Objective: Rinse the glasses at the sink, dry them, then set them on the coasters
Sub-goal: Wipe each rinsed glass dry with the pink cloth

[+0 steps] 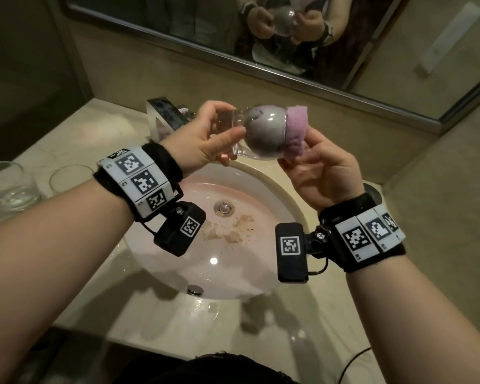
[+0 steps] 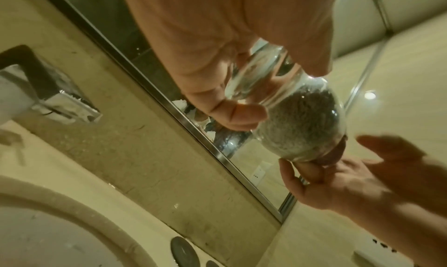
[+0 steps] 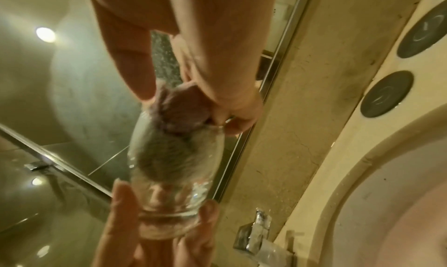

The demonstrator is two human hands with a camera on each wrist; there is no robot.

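A clear stemless glass (image 1: 261, 131) lies on its side in the air above the sink (image 1: 233, 273). My left hand (image 1: 227, 126) grips its thick base, thumb below and fingers over the top. A purple cloth (image 1: 297, 131) is stuffed into the bowl and bulges out of the mouth. My right hand (image 1: 297, 151) pinches the cloth at the rim, thumb on one side and fingers on the other. The right wrist view shows the cloth (image 3: 184, 110) filling the glass (image 3: 174, 156). Dark round coasters (image 3: 387, 94) lie on the counter by the basin.
Two more glasses (image 1: 6, 187) (image 1: 70, 176) stand on the counter at the far left. The chrome faucet (image 1: 164, 115) sits behind my left hand, under the mirror (image 1: 178, 23). One coaster (image 1: 372, 189) shows behind my right wrist. Brown flecks lie near the drain (image 1: 223, 207).
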